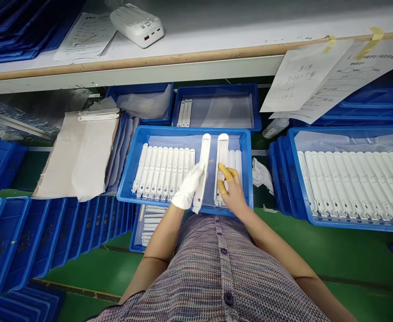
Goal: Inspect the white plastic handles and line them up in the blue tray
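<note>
My left hand (pixel 189 187), in a white glove, is closed around a long white plastic part (pixel 203 166) held above the blue tray (pixel 134 157) in front of me. My right hand (pixel 230 188), with yellow finger cots, grips a second long white part (pixel 221 156) standing next to the first. Several more white parts (pixel 164 171) lie side by side in the tray's left half, and a few sit at its right end beside my right hand.
A blue tray (pixel 285 179) full of white parts stands at the right. Two more blue trays (pixel 216 91) lie behind. Stacked blue trays (pixel 32 241) line the left. Cloth sheets (pixel 82 152) lie left. A shelf (pixel 183 58) holds a white power bank (pixel 136 24) and papers.
</note>
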The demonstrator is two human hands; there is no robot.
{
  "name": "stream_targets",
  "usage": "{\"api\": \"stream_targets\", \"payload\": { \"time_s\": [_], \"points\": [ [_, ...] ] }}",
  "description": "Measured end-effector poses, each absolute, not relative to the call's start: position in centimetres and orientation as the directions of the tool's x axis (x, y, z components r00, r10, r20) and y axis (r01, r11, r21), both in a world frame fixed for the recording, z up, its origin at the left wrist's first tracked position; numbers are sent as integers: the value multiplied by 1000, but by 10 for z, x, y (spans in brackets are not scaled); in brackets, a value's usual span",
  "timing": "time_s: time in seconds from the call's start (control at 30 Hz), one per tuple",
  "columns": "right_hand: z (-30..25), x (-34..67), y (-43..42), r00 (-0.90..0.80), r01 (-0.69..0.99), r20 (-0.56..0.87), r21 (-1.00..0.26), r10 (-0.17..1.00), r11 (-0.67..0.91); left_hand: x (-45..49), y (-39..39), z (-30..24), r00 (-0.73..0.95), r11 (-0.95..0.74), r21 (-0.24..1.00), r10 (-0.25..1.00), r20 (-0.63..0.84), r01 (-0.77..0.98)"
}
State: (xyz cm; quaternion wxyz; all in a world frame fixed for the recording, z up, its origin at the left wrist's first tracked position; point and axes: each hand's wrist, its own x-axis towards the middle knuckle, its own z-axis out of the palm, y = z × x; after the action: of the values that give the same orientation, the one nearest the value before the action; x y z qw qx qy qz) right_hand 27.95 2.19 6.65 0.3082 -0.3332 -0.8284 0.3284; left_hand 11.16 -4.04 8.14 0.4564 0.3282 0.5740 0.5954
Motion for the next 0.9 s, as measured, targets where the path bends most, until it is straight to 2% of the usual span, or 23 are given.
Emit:
{"api": "stream_targets", "payload": {
  "time_s": [0.07, 0.13, 0.23, 0.43, 0.53, 0.6, 0.7, 0.8, 0.9],
  "points": [
    [61, 272, 38, -656, 517, 21, -716, 755, 469, 97, -35, 67, -435, 102, 994, 897, -72, 45],
    [56, 260, 51, -686, 647, -214, -617, 695, 448, 84, -29, 48, -419, 171, 949, 907, -47, 264],
    [46, 239, 59, -693, 706, -367, -518, 620, 483, 74, -20, 22, -403, 278, 858, 910, -92, 431],
    [24, 214, 54, -708, 699, -375, -495, 599, 516, 76, -12, 0, -437, 390, 760, 886, -156, 520],
    [24, 215, 71, -727, 677, -353, -517, 590, 525, 76, -16, 5, -452, 398, 708, 883, -124, 583],
    [27, 218, 96, -717, 675, -296, -525, 632, 519, 75, -20, 9, -444, 374, 694, 892, -86, 616],
    [29, 218, 138, -659, 700, -185, -504, 729, 506, 74, -25, 11, -290, 228, 643, 957, -10, 731],
    [23, 211, 164, -623, 724, -140, -475, 770, 499, 75, -27, 2, -33, 29, 495, 999, -2, 869],
    [14, 204, 171, -594, 748, -130, -452, 794, 486, 72, -25, -10, 43, -21, 412, 998, -45, 911]
  ]
}}
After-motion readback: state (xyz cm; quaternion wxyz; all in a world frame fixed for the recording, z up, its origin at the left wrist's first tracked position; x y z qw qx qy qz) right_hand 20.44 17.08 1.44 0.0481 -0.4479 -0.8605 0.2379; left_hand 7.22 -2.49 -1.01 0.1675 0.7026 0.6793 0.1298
